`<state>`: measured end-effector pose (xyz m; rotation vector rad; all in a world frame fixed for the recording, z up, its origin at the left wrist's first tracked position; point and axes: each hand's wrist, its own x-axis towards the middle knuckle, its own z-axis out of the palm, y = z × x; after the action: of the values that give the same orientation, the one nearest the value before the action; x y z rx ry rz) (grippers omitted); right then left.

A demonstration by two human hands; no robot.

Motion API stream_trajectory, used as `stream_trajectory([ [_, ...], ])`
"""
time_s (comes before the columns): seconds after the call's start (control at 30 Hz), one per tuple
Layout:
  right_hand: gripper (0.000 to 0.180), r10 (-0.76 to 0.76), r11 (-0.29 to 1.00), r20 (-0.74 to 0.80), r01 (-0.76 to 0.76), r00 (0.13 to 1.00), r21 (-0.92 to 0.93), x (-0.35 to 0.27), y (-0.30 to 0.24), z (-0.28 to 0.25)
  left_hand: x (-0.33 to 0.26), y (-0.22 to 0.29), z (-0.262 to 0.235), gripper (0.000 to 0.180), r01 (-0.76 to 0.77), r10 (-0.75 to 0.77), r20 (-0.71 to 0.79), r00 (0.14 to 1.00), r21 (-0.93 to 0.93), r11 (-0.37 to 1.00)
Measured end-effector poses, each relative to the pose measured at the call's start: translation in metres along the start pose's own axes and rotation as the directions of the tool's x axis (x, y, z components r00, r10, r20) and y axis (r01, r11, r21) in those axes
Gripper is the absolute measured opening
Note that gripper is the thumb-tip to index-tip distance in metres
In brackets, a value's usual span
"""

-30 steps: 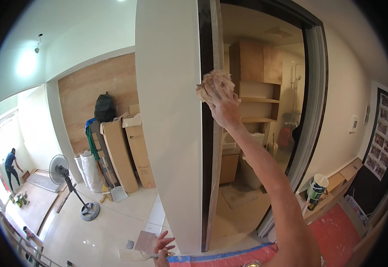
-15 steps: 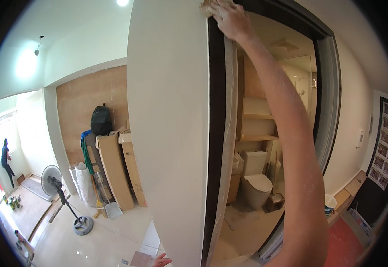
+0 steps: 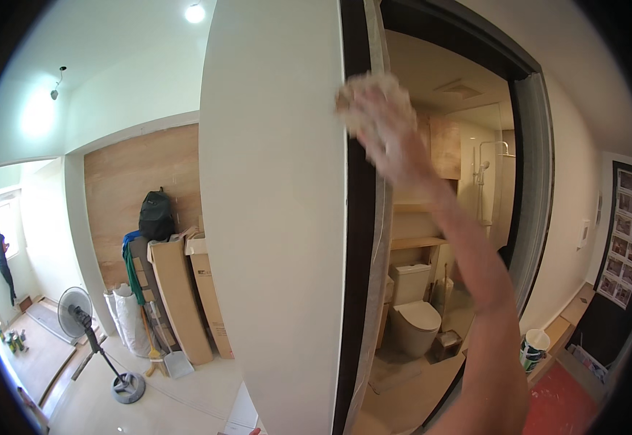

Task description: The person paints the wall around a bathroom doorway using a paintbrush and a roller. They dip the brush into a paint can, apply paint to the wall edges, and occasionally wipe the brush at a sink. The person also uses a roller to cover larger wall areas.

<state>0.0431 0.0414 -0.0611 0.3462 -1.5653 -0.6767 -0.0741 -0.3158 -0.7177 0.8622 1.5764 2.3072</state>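
My right hand (image 3: pixel 383 123) is raised against the outer edge of a white wall panel (image 3: pixel 276 217), where it meets a dark door frame (image 3: pixel 354 290). The hand is motion-blurred and appears closed on a pale tan pad (image 3: pixel 363 90) pressed to that edge. My right forearm (image 3: pixel 486 304) rises from the lower right. Only a fingertip of my left hand (image 3: pixel 255 431) shows at the lower edge beside the wall's foot.
Through the doorway are a white toilet (image 3: pixel 412 315), a wooden shelf (image 3: pixel 417 243) and a shower (image 3: pixel 484 170). Left of the wall lean cardboard boxes (image 3: pixel 182 304), a black backpack (image 3: pixel 156 215), white sacks and a standing fan (image 3: pixel 77 315). Another person (image 3: pixel 2 261) stands far left. A white bucket (image 3: pixel 533 349) sits right.
My right hand went from mid-height up to the top of the wall edge, then came back down a little. The left hand has slipped almost out of view.
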Motion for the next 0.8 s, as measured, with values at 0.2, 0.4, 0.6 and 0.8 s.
stream_trajectory([
  [0.2,0.035,0.036,0.999,0.02,-0.036,0.999,-0.002,0.006,0.015,-0.004,0.009,0.033,0.007,0.062,0.09,-0.09,0.08,0.993,0.013,0.996],
  [0.4,0.034,-0.171,0.942,-0.163,0.112,0.972,-0.318,0.147,0.118,0.006,0.025,0.026,-0.011,0.055,0.096,-0.092,0.097,0.991,-0.038,0.995],
  [0.6,0.042,0.068,0.865,0.06,-0.029,0.996,-0.501,0.254,0.161,0.015,0.024,0.03,-0.013,0.051,0.093,-0.093,0.018,0.995,0.026,0.995],
  [0.8,0.042,0.276,0.843,-0.016,-0.25,0.961,-0.477,0.311,0.212,0.014,0.019,0.063,0.001,0.052,0.178,-0.179,0.014,0.984,0.036,0.983],
])
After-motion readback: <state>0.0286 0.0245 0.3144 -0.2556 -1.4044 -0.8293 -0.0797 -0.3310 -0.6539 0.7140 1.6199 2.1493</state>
